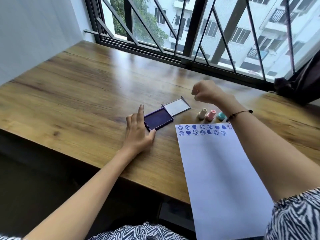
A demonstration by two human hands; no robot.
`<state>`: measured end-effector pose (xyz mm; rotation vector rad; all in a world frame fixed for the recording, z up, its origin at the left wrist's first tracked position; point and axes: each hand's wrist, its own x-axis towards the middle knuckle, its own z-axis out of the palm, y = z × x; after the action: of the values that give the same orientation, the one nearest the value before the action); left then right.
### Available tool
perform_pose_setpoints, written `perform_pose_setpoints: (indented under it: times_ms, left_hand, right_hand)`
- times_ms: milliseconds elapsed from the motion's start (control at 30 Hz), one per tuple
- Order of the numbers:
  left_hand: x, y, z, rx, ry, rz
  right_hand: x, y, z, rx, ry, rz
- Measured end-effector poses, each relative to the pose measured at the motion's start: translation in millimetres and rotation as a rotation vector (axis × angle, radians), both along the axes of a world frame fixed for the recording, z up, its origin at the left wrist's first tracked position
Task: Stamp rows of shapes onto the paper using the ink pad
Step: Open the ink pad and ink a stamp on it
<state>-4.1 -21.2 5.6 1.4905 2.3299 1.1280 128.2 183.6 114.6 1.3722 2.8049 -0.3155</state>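
A white paper sheet (pixel 220 174) lies on the wooden table (pixel 78 94) with two rows of blue stamped smileys and hearts (pixel 202 129) along its far edge. The purple ink pad (pixel 158 120) sits open to its left, its clear lid (pixel 176 106) flipped back. My left hand (pixel 138 130) rests flat beside the pad, thumb touching its near corner, fingers apart. Three small stamps stand beyond the paper: cream (pixel 202 114), pink (pixel 210 115), teal (pixel 221 116). My right hand (pixel 207 91) hovers above them, fingers curled shut, nothing visibly in it.
A barred window (pixel 199 32) runs along the table's far edge. A dark curtain bundle (pixel 299 84) sits at the far right. The table's front edge (pixel 121 172) cuts diagonally under my left forearm.
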Motion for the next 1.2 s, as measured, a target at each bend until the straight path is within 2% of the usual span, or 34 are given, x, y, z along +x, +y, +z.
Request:
perform_pose_setpoints:
  times_ms: [133,200,267,300,367,433,567,633,733,867,1000,1200]
  left_hand:
    - [1,-4,2,0.094,0.049,-0.006]
    - [3,-5,3,0.140,0.096,-0.024]
    - [5,-6,5,0.174,0.135,-0.033]
    - [5,-6,6,0.204,0.153,-0.032]
    - [6,-8,9,0.278,0.124,-0.026]
    - [7,-10,14,0.330,0.001,-0.040]
    - [15,-15,19,0.337,-0.143,-0.127]
    - [15,-18,18,0.329,-0.164,-0.114]
    - [11,-23,18,0.328,-0.209,-0.043]
    - [9,-25,16,0.304,-0.277,-0.013]
    - [6,-24,14,0.290,-0.376,0.017]
    - [-5,-24,11,0.292,-0.633,0.034]
  right_hand:
    - [24,-9,-10,0.155,-0.457,0.126]
    - [29,-13,-23,0.248,-0.514,0.200]
    - [30,-15,-31,0.297,-0.409,0.234]
    - [30,-18,-33,0.265,-0.288,0.218]
    - [26,-27,-32,0.088,0.052,0.149]
    - [19,-46,-30,-0.105,0.345,0.120]
    - [0,-96,-38,-0.557,0.656,0.086]
    - [-10,-112,-45,-0.675,0.773,0.049]
    - [-16,-124,-54,-0.755,0.857,0.025]
    - [-17,-130,-63,-0.781,0.880,-0.024]
    - [-27,-133,-63,-0.608,0.897,-0.008]
    - [-38,-128,-59,-0.344,0.855,0.063]
